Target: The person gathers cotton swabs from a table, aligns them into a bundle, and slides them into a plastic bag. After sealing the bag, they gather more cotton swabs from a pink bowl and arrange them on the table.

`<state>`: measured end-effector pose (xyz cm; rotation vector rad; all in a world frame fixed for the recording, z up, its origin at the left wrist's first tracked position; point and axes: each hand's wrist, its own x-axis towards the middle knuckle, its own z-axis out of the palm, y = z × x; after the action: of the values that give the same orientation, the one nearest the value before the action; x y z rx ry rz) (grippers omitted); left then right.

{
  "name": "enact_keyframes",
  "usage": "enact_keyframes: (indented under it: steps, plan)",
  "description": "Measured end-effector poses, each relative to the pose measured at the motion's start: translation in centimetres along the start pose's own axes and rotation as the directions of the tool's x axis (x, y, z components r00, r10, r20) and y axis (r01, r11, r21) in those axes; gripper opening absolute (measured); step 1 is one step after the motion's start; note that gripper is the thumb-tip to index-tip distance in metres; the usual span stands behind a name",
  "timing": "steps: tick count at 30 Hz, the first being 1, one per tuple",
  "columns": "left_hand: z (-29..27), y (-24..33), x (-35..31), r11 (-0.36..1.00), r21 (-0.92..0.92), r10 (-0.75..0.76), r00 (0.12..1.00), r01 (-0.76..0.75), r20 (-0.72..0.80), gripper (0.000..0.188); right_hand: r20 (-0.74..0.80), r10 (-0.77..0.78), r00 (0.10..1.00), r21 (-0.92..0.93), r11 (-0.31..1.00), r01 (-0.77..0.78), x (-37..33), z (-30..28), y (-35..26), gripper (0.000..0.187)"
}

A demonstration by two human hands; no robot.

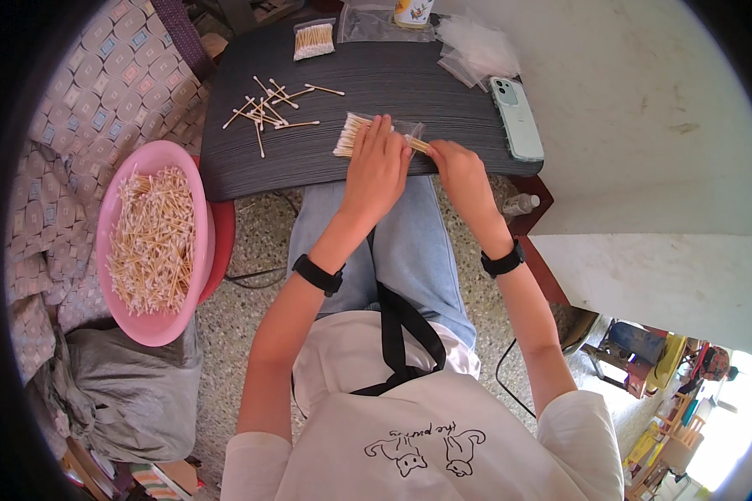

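A small clear plastic bag of cotton swabs [349, 134] lies near the table's front edge. My left hand [376, 171] rests over it with fingers stretched across the top, holding the bag in place. At the bag's right end, my right hand [466, 177] is closed, pinching a few cotton swabs [418, 144] that reach into the bag's mouth. My left fingers hide the bag's middle. To the left, several loose cotton swabs [267, 110] lie scattered on the dark table [376, 75]. Another filled swab bag [314, 41] lies at the back.
A pink basin [107, 225] heaped with cotton swabs stands left of the table, on a red stool [221, 242]. Empty clear bags [479, 50] lie at the back right, above a pale green phone [518, 121]. A cup [413, 12] stands at the far edge. The wall borders the right.
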<state>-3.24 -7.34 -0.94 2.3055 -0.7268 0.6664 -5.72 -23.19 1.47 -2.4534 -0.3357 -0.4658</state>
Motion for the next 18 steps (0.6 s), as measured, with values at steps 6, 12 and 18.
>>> enact_keyframes:
  steps: [6,12,18]
  plan:
    - [0.0,-0.2,-0.1,1.000,0.004,-0.005,0.997,0.005,0.073,0.014,-0.040,-0.020,0.999,0.022,1.000,0.021,0.7,1.0,-0.3,0.013]
    - [-0.1,-0.2,0.0,1.000,-0.027,0.016,0.999,-0.015,0.051,0.014,-0.071,-0.075,0.995,0.029,0.997,0.077,1.6,1.3,-0.2,0.011]
    - [0.0,-0.4,0.0,0.993,-0.114,-0.006,1.000,0.007,0.014,0.015,-0.029,-0.099,0.995,0.062,0.993,0.101,1.9,1.5,-0.1,0.010]
